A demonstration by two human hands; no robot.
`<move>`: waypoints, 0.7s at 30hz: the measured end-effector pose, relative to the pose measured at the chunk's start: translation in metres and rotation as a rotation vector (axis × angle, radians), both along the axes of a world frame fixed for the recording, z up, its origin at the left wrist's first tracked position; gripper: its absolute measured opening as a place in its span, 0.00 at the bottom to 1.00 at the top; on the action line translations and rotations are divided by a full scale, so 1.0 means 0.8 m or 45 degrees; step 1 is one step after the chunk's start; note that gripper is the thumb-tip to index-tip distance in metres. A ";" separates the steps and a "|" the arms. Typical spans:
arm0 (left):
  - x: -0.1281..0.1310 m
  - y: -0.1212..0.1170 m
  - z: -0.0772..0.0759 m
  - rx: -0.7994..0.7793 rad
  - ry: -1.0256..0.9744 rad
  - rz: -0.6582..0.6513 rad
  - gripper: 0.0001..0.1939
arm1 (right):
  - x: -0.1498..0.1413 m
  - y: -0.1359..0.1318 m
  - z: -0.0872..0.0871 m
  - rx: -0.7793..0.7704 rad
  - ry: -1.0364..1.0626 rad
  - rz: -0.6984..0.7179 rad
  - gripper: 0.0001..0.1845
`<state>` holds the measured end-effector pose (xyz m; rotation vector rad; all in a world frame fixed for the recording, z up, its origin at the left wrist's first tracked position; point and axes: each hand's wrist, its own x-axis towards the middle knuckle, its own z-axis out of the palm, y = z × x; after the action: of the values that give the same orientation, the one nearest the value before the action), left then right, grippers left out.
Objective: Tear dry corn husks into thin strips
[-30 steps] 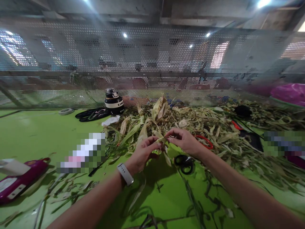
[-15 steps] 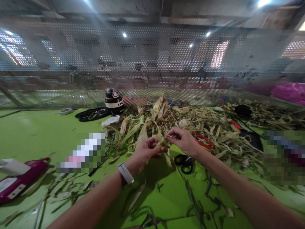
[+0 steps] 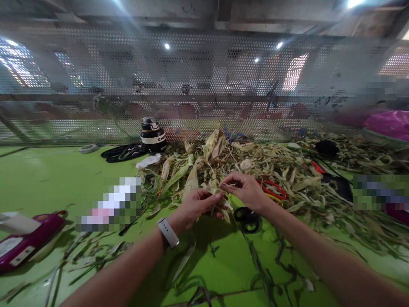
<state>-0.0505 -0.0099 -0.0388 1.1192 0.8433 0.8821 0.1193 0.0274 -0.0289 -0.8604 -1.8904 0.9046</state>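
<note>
Pale dried corn husk (image 3: 226, 209) is pinched in my left hand (image 3: 201, 204), thumb on top, with a loose end hanging below the fingers. My right hand (image 3: 243, 192) is close beside it, thumb and forefinger pressed together on a thin pale husk strip (image 3: 228, 184). Black-handled scissors (image 3: 247, 219) lie on the green table (image 3: 204, 264) just under my right hand, their blades partly hidden. Behind both hands spreads a heap of dry husks (image 3: 275, 157), with a larger husk bundle (image 3: 215, 145) standing up in it.
Red-handled scissors (image 3: 273, 189) rest in the heap's near edge. A black bottle (image 3: 153, 136) stands at the back left beside a coiled black strap (image 3: 123, 152). At far left lies a magenta power strip (image 3: 35, 238). A perforated metal screen (image 3: 204, 85) borders the table's far side.
My left fingers have shifted on the husk, the thumb now stretched further right. My right hand has moved very slightly left. The surroundings look the same.
</note>
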 end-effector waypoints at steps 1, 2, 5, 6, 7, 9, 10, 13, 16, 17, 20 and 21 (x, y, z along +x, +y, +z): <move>-0.001 -0.001 0.001 0.014 0.022 -0.038 0.14 | -0.001 -0.001 0.001 -0.014 0.017 -0.018 0.11; -0.001 -0.001 0.001 0.036 0.043 -0.076 0.14 | -0.001 -0.002 0.001 -0.024 0.030 -0.039 0.12; -0.002 -0.003 0.002 0.087 0.052 -0.134 0.13 | -0.004 -0.004 0.002 -0.056 0.044 -0.065 0.13; -0.002 -0.004 0.002 0.089 0.043 -0.137 0.13 | -0.004 -0.005 0.002 -0.078 0.048 -0.062 0.14; -0.002 -0.005 0.002 0.086 0.033 -0.133 0.13 | -0.005 -0.005 0.001 -0.102 0.054 -0.054 0.14; -0.001 -0.005 0.002 0.059 0.010 -0.116 0.13 | -0.005 -0.004 0.001 -0.145 0.063 -0.040 0.15; 0.000 -0.005 0.002 0.039 -0.012 -0.103 0.13 | -0.005 -0.003 0.001 -0.148 0.071 -0.048 0.15; 0.001 -0.005 0.001 -0.008 -0.101 -0.021 0.14 | -0.002 -0.002 0.005 -0.117 0.079 -0.144 0.17; 0.000 -0.002 0.000 -0.031 -0.132 0.100 0.13 | 0.003 -0.004 0.012 -0.157 -0.132 -0.156 0.19; -0.001 -0.001 -0.001 -0.037 -0.137 0.133 0.13 | 0.003 -0.006 0.013 -0.175 -0.234 -0.109 0.22; -0.001 0.001 -0.002 -0.034 -0.171 0.177 0.13 | 0.003 -0.011 0.015 -0.156 -0.393 0.053 0.24; -0.001 0.001 -0.002 -0.031 -0.185 0.177 0.13 | 0.002 -0.011 0.014 -0.154 -0.391 0.094 0.23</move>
<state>-0.0512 -0.0087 -0.0405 0.9715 0.8162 1.0535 0.1208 0.0182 -0.0176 -1.0567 -2.1590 0.9842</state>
